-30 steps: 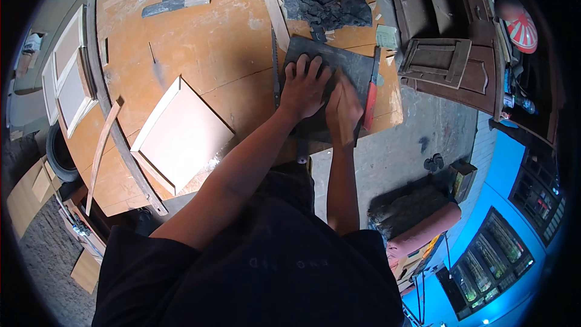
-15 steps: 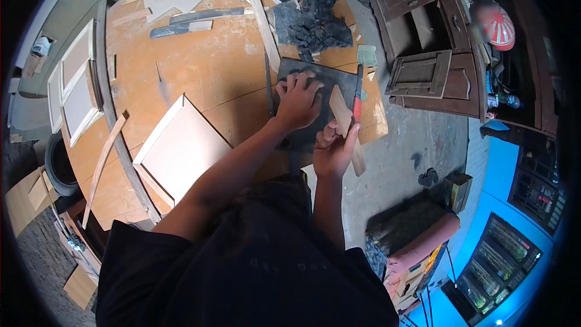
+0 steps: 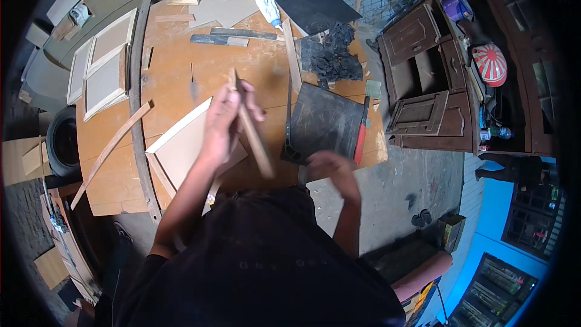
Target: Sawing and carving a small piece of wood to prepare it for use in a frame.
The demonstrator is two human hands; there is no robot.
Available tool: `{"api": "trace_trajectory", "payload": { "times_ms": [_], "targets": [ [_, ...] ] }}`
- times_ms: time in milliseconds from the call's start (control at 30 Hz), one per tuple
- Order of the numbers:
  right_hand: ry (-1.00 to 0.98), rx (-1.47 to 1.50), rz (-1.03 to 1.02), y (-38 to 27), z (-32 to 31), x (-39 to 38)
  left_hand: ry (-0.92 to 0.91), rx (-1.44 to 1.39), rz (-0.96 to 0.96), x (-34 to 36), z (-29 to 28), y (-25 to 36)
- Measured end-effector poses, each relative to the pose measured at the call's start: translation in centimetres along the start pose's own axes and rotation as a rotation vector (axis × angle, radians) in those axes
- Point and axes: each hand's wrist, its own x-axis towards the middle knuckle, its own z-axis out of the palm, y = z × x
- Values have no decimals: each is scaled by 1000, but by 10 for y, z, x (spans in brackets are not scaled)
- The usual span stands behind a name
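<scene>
Closed around a narrow wooden strip [image 3: 253, 132], my left hand [image 3: 223, 122] hovers above the table, by a pale panel with a raised wooden edge [image 3: 181, 130]. The strip slants down towards my body, its lower end blurred. My right hand [image 3: 331, 168] is near the front edge of a black board [image 3: 330, 118]; motion smears its fingers, so its grip is unclear. Along the board's right side lies a tool with a red handle [image 3: 360, 144]. A long dark straightedge [image 3: 288, 109] runs along the left side of the board.
Crumpled black material [image 3: 333, 54] and a white bottle [image 3: 264, 0] lie at the table's far side. A curved wooden strip [image 3: 112, 151] crosses the left part, near a long dark rail [image 3: 138, 115]. Right of the table stands a brown cabinet [image 3: 436, 79] with its door open.
The wooden strip has passed from my right hand to my left. My left hand has come off the black board and swung left; my right hand has dropped closer to the board's front edge.
</scene>
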Motion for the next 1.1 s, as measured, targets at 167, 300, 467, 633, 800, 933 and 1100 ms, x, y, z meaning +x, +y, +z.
{"api": "trace_trajectory", "payload": {
  "times_ms": [167, 300, 467, 633, 800, 933, 1100],
  "targets": [
    [866, -670, 80, 77, -70, 26, 112, 206, -33, -31, -13, 19],
    [906, -1002, 26, 125, -94, 37, 38, 361, -26, -56, -2, 32],
    [987, -790, 75, 113, -102, 32, 56, 361, 50, -87, -4, 46],
    [851, -305, -146, 24, -76, 42, 62, 328, 34, -104, -10, 53],
    [144, -219, -444, -130, 43, 40, 64, 277, 44, -120, -6, 56],
    [-266, -412, -669, -210, 110, 35, 135, 427, 138, -126, -9, 50],
    [-406, -718, -1008, -236, 125, 40, 177, 590, 424, -131, -13, 49]
  ]
}}
